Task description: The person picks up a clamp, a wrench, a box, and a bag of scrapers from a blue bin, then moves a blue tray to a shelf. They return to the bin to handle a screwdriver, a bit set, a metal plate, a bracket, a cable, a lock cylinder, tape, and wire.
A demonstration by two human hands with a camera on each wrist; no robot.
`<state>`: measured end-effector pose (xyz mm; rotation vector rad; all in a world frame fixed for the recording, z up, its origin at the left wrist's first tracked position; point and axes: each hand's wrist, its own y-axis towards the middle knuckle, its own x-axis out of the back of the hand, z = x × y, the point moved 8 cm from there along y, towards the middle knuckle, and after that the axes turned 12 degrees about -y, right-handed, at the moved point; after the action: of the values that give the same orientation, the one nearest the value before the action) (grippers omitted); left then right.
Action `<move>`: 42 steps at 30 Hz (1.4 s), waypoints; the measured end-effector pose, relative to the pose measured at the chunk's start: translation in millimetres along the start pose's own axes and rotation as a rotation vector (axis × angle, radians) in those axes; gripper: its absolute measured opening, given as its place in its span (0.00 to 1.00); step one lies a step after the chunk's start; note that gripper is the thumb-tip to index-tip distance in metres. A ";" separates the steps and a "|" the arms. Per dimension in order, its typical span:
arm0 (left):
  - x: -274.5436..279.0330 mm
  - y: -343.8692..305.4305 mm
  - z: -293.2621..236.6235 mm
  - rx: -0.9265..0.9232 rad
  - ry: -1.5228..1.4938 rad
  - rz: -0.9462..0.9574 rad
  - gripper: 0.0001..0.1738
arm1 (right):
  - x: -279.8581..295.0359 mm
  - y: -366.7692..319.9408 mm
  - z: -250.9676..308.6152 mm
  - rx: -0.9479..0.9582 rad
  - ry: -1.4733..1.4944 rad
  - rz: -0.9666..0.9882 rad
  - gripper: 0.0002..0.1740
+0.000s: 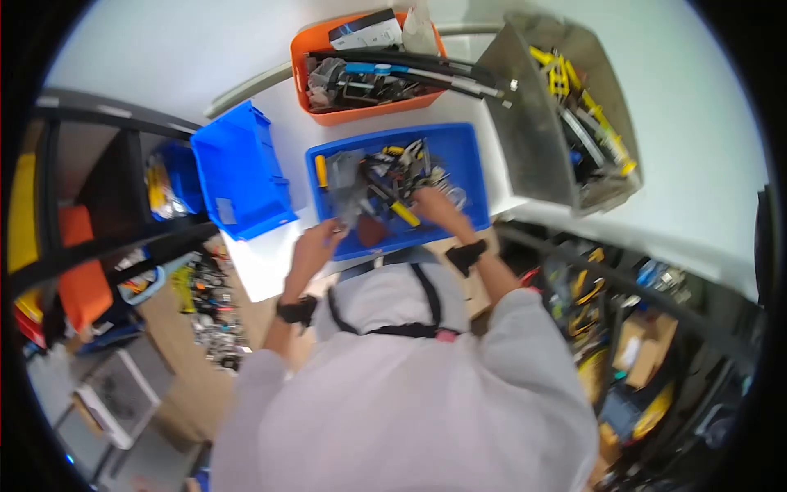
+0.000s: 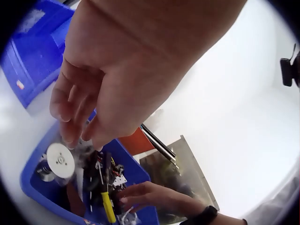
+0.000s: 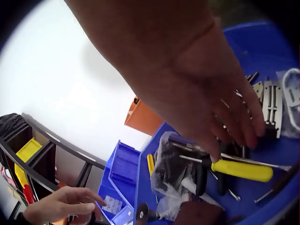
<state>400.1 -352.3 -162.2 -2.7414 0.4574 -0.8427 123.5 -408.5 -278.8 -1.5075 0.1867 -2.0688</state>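
A blue bin (image 1: 479,176) holds a jumble of tools and parts. My right hand (image 3: 211,103) reaches in with loosely bent, spread fingers. Its thumb tip is right at a yellow-handled screwdriver (image 3: 241,171), and its fingers hang over metal tools beside a hinge-like metal piece (image 3: 272,105). At the bin's near left corner, my left hand (image 1: 311,250) hovers with loosely curled fingers, nothing visible between them. Close below it in the left wrist view are a white disc (image 2: 60,160) and a clear plastic bag (image 1: 346,176). A brown piece (image 3: 199,213) lies near the bin's front wall.
An empty-looking blue bin (image 1: 238,172) lies to the left. Behind stands an orange bin (image 1: 328,119) with tubes and rods, and at the back right a grey metal bin (image 1: 525,123) with yellow tools. Black shelving (image 1: 123,254) flanks the left side.
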 end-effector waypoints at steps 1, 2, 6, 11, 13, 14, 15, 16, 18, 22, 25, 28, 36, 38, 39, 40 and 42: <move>10.1 -6.8 2.2 -0.009 0.003 -0.055 0.13 | 2.5 -0.6 9.6 0.021 -0.016 -0.051 0.16; 15.6 -12.1 15.9 0.171 0.070 0.042 0.13 | 8.1 -0.6 18.7 0.052 -0.014 -0.107 0.16; 62.2 -46.8 -0.1 0.190 0.007 -0.051 0.15 | 7.7 1.4 48.1 -0.080 -0.026 -0.039 0.17; 110.4 -61.8 -11.2 0.233 -0.129 -0.158 0.17 | 12.3 0.4 51.3 -0.087 -0.131 -0.261 0.22; 129.7 -58.0 -28.1 0.182 -0.062 -0.233 0.16 | 10.7 -1.5 54.0 -0.079 -0.142 -0.319 0.23; 135.2 -54.2 -39.3 0.165 -0.028 -0.252 0.16 | 6.2 -4.3 52.3 -0.106 -0.116 -0.302 0.24; 135.4 -47.5 -54.8 0.147 -0.051 -0.249 0.15 | 5.9 -4.3 46.7 -0.115 -0.103 -0.285 0.24; 134.5 -39.8 -67.7 0.131 -0.073 -0.253 0.15 | 5.8 -2.6 43.9 -0.081 -0.117 -0.275 0.24; 122.8 -18.6 -78.6 0.108 -0.135 -0.222 0.15 | -8.3 0.3 36.1 -0.114 0.050 -0.140 0.22; 61.4 31.8 -89.9 -0.009 0.109 0.006 0.17 | -3.5 -7.1 28.6 -0.063 0.105 -0.174 0.19; -1.3 65.7 -75.9 -0.105 0.263 0.090 0.18 | -14.3 -7.3 25.1 0.047 0.179 -0.108 0.15; -52.9 84.1 -50.1 -0.181 0.374 0.149 0.20 | 0.8 -11.4 29.0 0.055 0.143 -0.172 0.13; -60.7 61.5 -95.4 -0.590 0.722 -0.027 0.15 | 100.8 -41.1 57.7 0.254 0.022 -0.262 0.08; -47.0 54.9 -111.6 -0.469 0.614 0.050 0.21 | 134.0 -54.3 70.5 0.295 -0.032 -0.287 0.10; -42.1 48.0 -120.7 -0.477 0.620 0.053 0.21 | 148.9 -61.5 79.0 0.342 -0.090 -0.303 0.13; -31.6 42.0 -128.4 -0.461 0.578 0.012 0.20 | 162.3 -65.7 82.0 0.337 -0.088 -0.314 0.13; -11.4 29.9 -144.8 -0.451 0.548 -0.029 0.19 | 208.0 -88.6 100.8 0.497 -0.059 -0.626 0.20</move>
<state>300.9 -394.8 -60.6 -2.8724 0.7921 -1.6925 140.8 -421.2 -32.2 -1.4069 -0.8629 -2.2772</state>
